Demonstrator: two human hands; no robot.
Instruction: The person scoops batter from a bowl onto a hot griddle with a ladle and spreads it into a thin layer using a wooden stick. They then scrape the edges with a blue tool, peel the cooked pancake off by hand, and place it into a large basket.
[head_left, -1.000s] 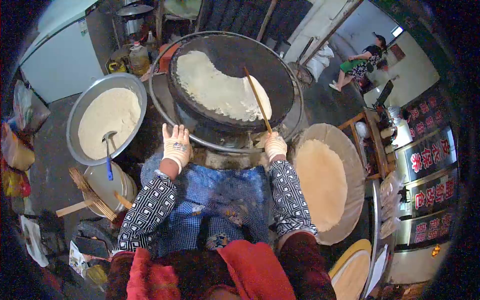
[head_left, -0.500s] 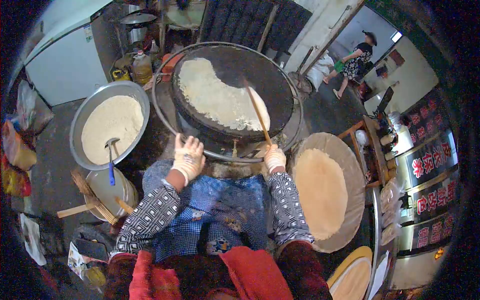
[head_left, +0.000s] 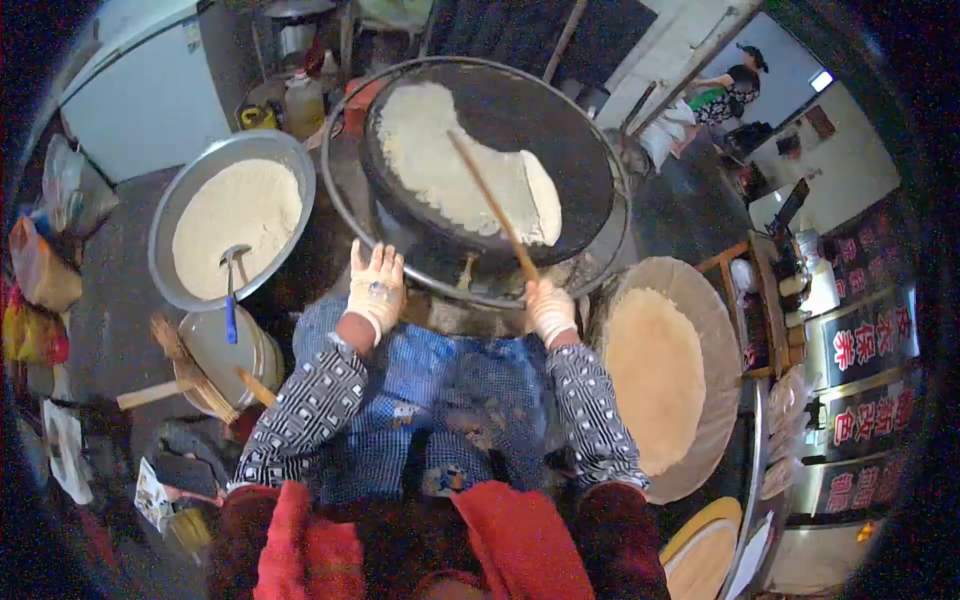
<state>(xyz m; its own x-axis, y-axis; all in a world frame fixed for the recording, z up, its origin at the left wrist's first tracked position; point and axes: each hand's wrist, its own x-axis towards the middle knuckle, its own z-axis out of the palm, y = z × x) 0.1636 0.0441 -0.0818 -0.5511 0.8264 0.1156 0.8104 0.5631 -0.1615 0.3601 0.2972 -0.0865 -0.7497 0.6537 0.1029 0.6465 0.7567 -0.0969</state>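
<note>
A dark round griddle (head_left: 545, 120) carries a curved sheet of pale batter (head_left: 425, 160) over its left and front part, with a thicker ridge of batter at the right end. My gloved right hand (head_left: 551, 311) is closed round the near end of a wooden batter spreader (head_left: 490, 200), whose far end lies over the sheet. My gloved left hand (head_left: 378, 290) has its fingers stretched and spread, at the metal ring (head_left: 335, 190) around the griddle's front left. Bare griddle surface shows at the back and right.
At left is a metal basin (head_left: 160, 235) of batter with a blue-handled ladle (head_left: 231, 300), above a bucket (head_left: 265, 365) bearing a brush (head_left: 185, 370). Cooked flatbread (head_left: 655, 380) lies on a round tray (head_left: 715, 400) at right. A person (head_left: 735, 95) is in the background.
The spreader's far end has swung left over the batter, away from the ridge. My left hand stays spread by the ring. The view has shifted, and the background person now bends over.
</note>
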